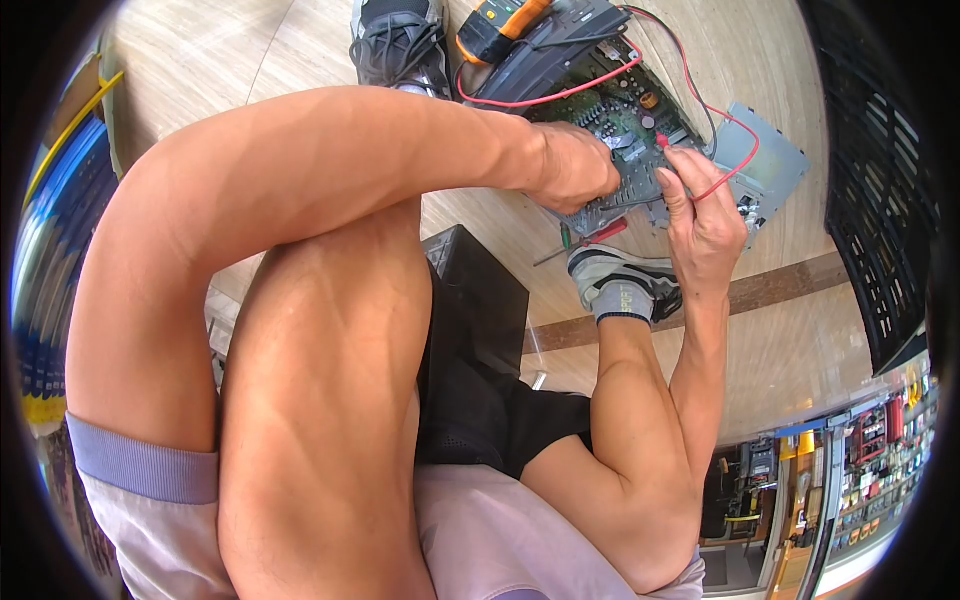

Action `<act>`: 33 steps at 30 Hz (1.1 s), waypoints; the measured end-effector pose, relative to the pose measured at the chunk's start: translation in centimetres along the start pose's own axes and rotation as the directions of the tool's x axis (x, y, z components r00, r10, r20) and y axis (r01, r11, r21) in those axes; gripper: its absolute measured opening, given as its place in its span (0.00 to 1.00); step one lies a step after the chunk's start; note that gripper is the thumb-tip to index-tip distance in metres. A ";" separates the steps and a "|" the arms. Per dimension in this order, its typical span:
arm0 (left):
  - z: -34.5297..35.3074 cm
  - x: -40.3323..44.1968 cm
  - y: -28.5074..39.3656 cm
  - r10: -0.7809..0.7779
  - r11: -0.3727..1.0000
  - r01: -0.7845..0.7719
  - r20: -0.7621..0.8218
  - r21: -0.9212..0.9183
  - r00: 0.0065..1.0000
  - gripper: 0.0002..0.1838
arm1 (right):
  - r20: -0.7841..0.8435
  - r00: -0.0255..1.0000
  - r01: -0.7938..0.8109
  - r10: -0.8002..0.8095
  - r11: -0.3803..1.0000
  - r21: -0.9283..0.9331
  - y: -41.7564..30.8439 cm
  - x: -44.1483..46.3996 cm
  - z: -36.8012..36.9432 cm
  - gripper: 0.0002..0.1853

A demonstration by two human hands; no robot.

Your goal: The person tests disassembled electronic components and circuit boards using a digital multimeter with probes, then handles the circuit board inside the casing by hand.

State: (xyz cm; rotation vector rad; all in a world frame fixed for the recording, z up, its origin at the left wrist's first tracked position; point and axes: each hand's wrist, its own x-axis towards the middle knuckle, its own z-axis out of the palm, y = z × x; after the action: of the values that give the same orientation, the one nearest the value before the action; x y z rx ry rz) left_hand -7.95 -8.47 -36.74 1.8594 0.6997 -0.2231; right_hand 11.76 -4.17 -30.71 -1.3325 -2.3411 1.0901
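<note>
A green circuit board (pixel 627 106) with many components lies on the floor between my feet. Over its left edge, my left hand (pixel 578 168) is closed, fingers curled down; what it grips is hidden. My right hand (pixel 707 222) pinches a red test probe (pixel 662 141), its tip end directed at the board. From the probe a red lead (pixel 745 165) loops off to the right. A black lead (pixel 693 88) curves beside it. Behind the board, an orange and black multimeter (pixel 492 32) rests on a dark plastic casing (pixel 560 45).
A red-handled screwdriver (pixel 606 231) and a green-handled tool (pixel 565 236) lie near my shoe (pixel 625 270). A grey metal plate (pixel 775 160) sits right of the board. Further right stands a black plastic crate (pixel 880 180). A black box (pixel 480 300) is between my legs.
</note>
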 end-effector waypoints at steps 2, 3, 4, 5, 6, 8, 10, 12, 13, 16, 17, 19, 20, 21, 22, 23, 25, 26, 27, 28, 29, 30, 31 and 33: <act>0.0 0.0 -0.1 -0.003 1.000 0.003 0.001 -0.002 1.000 0.11 | -0.002 1.000 0.010 -0.010 1.000 -0.014 -0.1 -0.1 0.0 0.12; 0.1 0.1 -0.1 -0.002 1.000 0.002 0.003 0.004 1.000 0.10 | -0.003 1.000 0.014 -0.014 1.000 -0.021 -0.1 -0.1 0.1 0.12; 0.1 0.1 0.0 -0.001 1.000 0.001 0.006 0.009 1.000 0.10 | -0.004 1.000 0.020 -0.020 1.000 -0.016 -0.1 0.0 0.2 0.12; 0.1 0.1 0.0 0.004 1.000 -0.004 0.008 0.025 1.000 0.10 | -0.006 1.000 0.025 -0.026 1.000 -0.013 -0.1 0.1 0.3 0.12; 0.1 0.2 0.0 0.009 0.999 -0.009 0.010 0.041 1.000 0.10 | -0.008 1.000 0.030 -0.030 0.999 -0.009 -0.2 0.1 0.3 0.12; 0.3 0.2 -0.1 0.022 0.999 -0.022 0.006 0.047 1.000 0.10 | -0.021 0.999 0.041 -0.041 0.999 -0.005 -0.3 0.0 0.3 0.12; 0.4 0.2 -0.3 0.037 0.999 -0.037 -0.007 0.028 0.999 0.10 | -0.027 0.999 0.042 -0.042 0.999 -0.002 -0.5 0.0 0.2 0.12; 0.5 0.4 -0.3 0.030 0.998 -0.031 0.016 0.062 0.999 0.11 | -0.024 0.999 0.035 -0.035 0.999 -0.002 -0.7 0.0 0.0 0.12; 0.3 0.4 -0.1 0.027 0.996 -0.029 0.028 0.079 0.999 0.11 | -0.022 0.999 0.035 -0.035 0.999 -0.011 -0.7 0.1 0.0 0.11; 0.1 0.2 0.0 -0.019 1.000 0.018 0.028 0.018 0.999 0.12 | -0.023 0.999 0.045 -0.046 0.999 -0.023 -0.7 0.5 0.1 0.11; 0.1 0.1 0.0 -0.013 1.000 0.013 0.021 0.012 1.000 0.12 | -0.027 0.998 0.054 -0.054 0.998 -0.018 -0.7 0.6 0.1 0.10; 0.2 0.0 -0.1 -0.002 1.000 0.002 0.007 -0.001 1.000 0.12 | -0.031 0.998 0.060 -0.061 0.998 -0.013 -0.7 0.5 0.1 0.10; 0.2 0.1 -0.1 -0.006 1.000 0.006 0.011 0.002 1.000 0.12 | -0.031 0.998 0.060 -0.060 0.998 -0.012 -0.7 0.5 0.2 0.10; 0.1 0.1 -0.1 -0.010 1.000 0.010 0.016 0.004 1.000 0.12 | -0.031 0.998 0.059 -0.059 0.998 -0.011 -0.7 0.5 0.2 0.09; 0.0 0.1 0.0 -0.015 1.000 0.015 0.021 0.006 1.000 0.12 | -0.020 0.999 0.044 -0.044 0.999 -0.011 -0.7 0.4 0.2 0.10; -0.1 0.0 0.0 -0.018 1.000 0.018 0.023 0.004 1.000 0.12 | -0.010 1.000 0.028 -0.028 1.000 -0.011 -0.7 0.3 0.1 0.10; -0.2 0.0 0.1 -0.023 1.000 0.023 0.028 -0.001 0.999 0.12 | -0.004 1.000 0.015 -0.015 1.000 -0.007 -0.7 0.2 0.0 0.10; -0.2 0.0 0.1 -0.024 1.000 0.024 0.027 0.003 0.999 0.11 | -0.008 1.000 0.016 -0.016 1.000 -0.002 -0.6 0.2 0.1 0.10; -0.2 0.0 0.2 -0.025 1.000 0.025 0.027 0.007 0.999 0.11 | -0.013 1.000 0.018 -0.018 1.000 0.002 -0.5 0.2 0.1 0.10; -0.2 -0.1 0.2 -0.026 1.000 0.026 0.026 0.011 0.999 0.11 | -0.013 1.000 0.014 -0.014 1.000 -0.003 -0.5 0.2 0.0 0.10; -0.3 -0.1 0.3 -0.033 0.999 0.033 0.037 0.016 0.999 0.11 | -0.013 1.000 0.010 -0.011 1.000 -0.008 -0.5 0.2 0.0 0.09; -0.4 -0.1 0.3 -0.041 0.999 0.040 0.047 0.021 0.998 0.11 | -0.013 1.000 0.007 -0.007 1.000 -0.013 -0.5 0.2 0.0 0.09; -0.4 0.0 0.3 -0.048 0.999 0.047 0.058 0.027 0.997 0.11 | -0.031 0.999 -0.004 0.004 1.000 0.012 -0.4 0.1 0.0 0.09; -0.4 0.1 0.3 -0.032 0.999 0.031 0.047 0.024 0.998 0.11 | -0.068 0.997 -0.024 0.028 0.998 0.061 -0.2 -0.1 0.1 0.10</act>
State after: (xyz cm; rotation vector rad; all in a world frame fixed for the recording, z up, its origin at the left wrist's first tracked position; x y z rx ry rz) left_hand -7.81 -8.19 -36.40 1.8596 0.6968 -0.2961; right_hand 11.65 -4.40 -30.67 -1.3598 -2.2302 1.0960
